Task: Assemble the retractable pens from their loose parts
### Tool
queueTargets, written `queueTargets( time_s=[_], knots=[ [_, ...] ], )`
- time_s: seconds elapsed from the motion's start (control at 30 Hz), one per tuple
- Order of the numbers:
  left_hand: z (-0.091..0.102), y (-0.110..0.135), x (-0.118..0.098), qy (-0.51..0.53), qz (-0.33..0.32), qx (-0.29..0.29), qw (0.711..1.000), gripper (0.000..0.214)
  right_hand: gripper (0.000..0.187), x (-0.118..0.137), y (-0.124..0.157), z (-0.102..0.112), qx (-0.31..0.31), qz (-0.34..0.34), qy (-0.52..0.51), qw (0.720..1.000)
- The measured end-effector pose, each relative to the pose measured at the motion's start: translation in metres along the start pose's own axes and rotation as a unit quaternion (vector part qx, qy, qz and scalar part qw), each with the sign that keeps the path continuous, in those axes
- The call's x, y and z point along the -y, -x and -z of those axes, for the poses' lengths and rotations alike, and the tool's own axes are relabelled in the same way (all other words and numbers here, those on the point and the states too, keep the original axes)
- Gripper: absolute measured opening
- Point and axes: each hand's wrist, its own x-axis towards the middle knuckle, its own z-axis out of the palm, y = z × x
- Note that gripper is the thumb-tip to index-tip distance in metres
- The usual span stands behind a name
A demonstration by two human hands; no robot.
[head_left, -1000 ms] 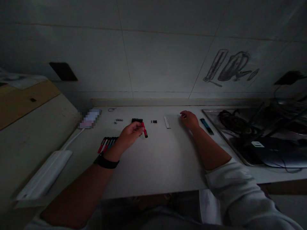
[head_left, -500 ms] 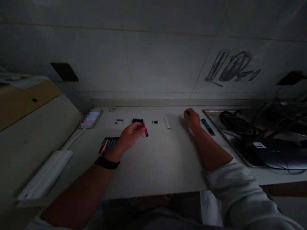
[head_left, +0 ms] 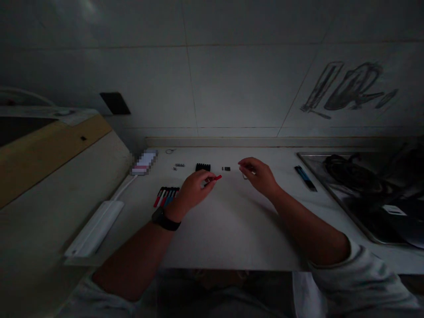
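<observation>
My left hand [head_left: 194, 191] pinches a small red stick [head_left: 216, 178] and holds it just above the white counter [head_left: 232, 225]. My right hand [head_left: 261, 176] hovers close to the right of it. Its thumb and forefinger are drawn together, and in the dark I cannot see whether anything is between them. A white strip [head_left: 244, 176] peeks out under that hand. Between and behind the hands lie a black ribbed block [head_left: 202, 167] and a tiny black piece [head_left: 226, 168]. A row of red and blue sticks [head_left: 166, 196] lies by my left wrist.
A blue tool [head_left: 304, 177] lies to the right, beside a metal sink [head_left: 334, 194] full of dark cables. Small screws [head_left: 179, 165], a ring [head_left: 170, 151] and a blurred card [head_left: 144, 162] sit at the back left. A white adapter [head_left: 96, 227] lies on the counter's left edge.
My right hand left the far right of the counter and came in toward the left hand. My left hand turned the red stick to point right. My view shifted left.
</observation>
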Motion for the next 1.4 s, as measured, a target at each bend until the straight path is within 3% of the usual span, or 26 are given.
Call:
queueTargets(
  time_s=[0.2,0.53,0.77,1.07,1.23,1.4],
  knots=[
    [0.002,-0.001,-0.003,-0.015,-0.015,0.035,0.999,0.009,0.013,0.028,0.017,-0.022,0.095,0.077,0.007,0.992],
    [0.001,-0.001,-0.005,-0.030,-0.030,0.077,0.996,0.009,0.012,0.028,0.019,-0.023,0.114,0.107,0.041,0.987],
    [0.000,0.000,-0.003,-0.020,-0.043,0.085,0.995,0.009,0.014,0.027,0.022,-0.025,0.137,0.085,0.022,0.987],
    [0.001,-0.001,-0.006,0.110,0.031,0.003,0.993,0.010,0.024,0.021,0.021,-0.026,0.125,0.066,0.023,0.990],
    [0.003,-0.003,-0.008,0.147,-0.026,-0.018,0.989,0.009,0.027,0.024,0.023,-0.028,0.164,0.080,0.009,0.983],
    [-0.001,-0.001,-0.007,0.145,-0.063,0.005,0.987,0.011,0.015,0.028,0.024,-0.028,0.186,0.079,-0.011,0.979]
  ],
)
